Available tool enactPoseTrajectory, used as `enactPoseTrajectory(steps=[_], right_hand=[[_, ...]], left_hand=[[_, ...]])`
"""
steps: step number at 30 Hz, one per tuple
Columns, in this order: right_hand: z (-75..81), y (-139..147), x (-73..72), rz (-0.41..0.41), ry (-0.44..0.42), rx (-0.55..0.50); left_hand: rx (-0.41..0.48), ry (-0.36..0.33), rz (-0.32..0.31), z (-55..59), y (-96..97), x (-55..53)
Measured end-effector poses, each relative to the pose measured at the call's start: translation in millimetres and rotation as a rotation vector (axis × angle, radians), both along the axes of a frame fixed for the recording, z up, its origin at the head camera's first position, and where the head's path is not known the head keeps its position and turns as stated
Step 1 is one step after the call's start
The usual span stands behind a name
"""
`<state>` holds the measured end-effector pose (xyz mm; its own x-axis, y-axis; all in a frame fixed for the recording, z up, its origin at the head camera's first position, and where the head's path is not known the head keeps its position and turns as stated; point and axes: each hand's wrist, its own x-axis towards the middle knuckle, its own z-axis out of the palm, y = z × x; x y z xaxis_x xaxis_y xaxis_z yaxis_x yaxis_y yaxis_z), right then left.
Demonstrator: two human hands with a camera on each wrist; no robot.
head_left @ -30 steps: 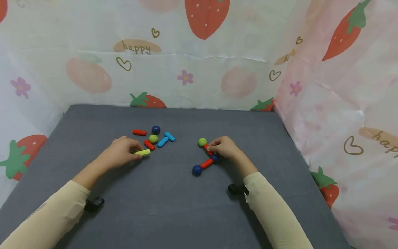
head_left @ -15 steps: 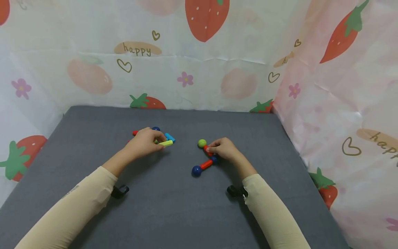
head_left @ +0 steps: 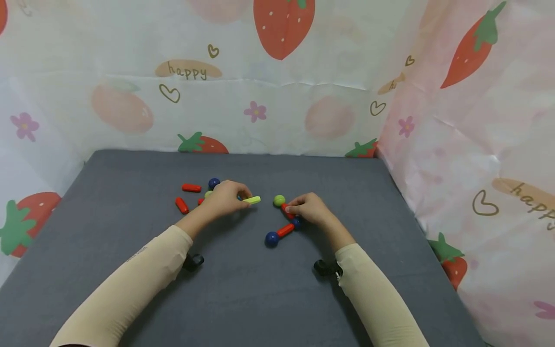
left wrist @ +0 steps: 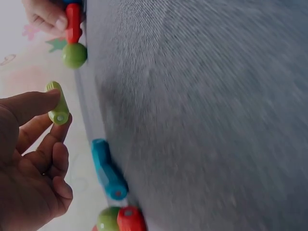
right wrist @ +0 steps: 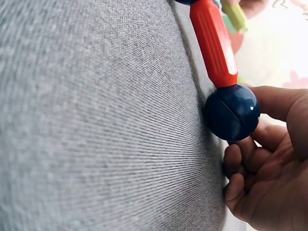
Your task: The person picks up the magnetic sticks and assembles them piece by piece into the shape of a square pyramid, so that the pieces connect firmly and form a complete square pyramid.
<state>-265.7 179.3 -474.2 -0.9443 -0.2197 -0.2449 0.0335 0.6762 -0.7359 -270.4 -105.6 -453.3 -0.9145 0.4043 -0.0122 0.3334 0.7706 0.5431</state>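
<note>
"Grip status?"

"Left hand (head_left: pixel 227 196): narrow pinch on the yellow-green rod (head_left: pixel 253 199), held above the gray cloth (head_left: pixel 243 299), near the green ball (head_left: pixel 279 201). Right hand (head_left: pixel 313 208): narrow pinch on the red rod (head_left: pixel 284 207) joined to that ball."

"View differences?"

"Left wrist view shows blue rods (left wrist: pixel 113 182), mostly hidden in the head view. Right wrist view shows a navy ball (right wrist: pixel 230 113) masking the pinch."

"Surface and clearance?"

"Printed curtains (head_left: pixel 277 86) stand behind and at both sides. Bare cloth lies between the sleeves (head_left: pixel 130 284); its visible edges are well apart from both hands."
</note>
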Motion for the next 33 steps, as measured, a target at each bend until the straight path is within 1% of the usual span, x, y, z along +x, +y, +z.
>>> enactPoseTrajectory(steps=[6, 11, 13, 16, 21, 30, 33], right_hand=[[-2.4, -2, 0.5, -0.017, -0.001, -0.001], [-2.9, -4, 0.8, -0.023, 0.002, 0.001], [-3.3, -5, 0.6, -0.025, 0.007, 0.003], [-4.0, -6, 0.8, -0.03, 0.01, 0.002], [-3.6, -6, 3.6, -0.045, 0.012, -0.014], [-2.0, -9, 13.5, -0.118, 0.031, 0.004], [-1.3, -8, 15.1, -0.128, 0.021, 0.015]], left_hand=[[-0.051, 0.016, 0.004, -10.2, 15.8, -8.8], [-0.073, 0.012, 0.016, -18.7, 24.9, -11.8], [-0.081, 0.011, 0.012, -20.6, 28.1, -12.5], [-0.079, 0.008, 0.002, -20.7, 33.2, -13.2], [-0.075, 0.004, -0.015, -17.4, 40.2, -13.4], [-0.059, 0.006, -0.04, -18.9, 42.7, -15.2], [-0.052, 0.001, -0.047, -18.8, 43.4, -15.1]])
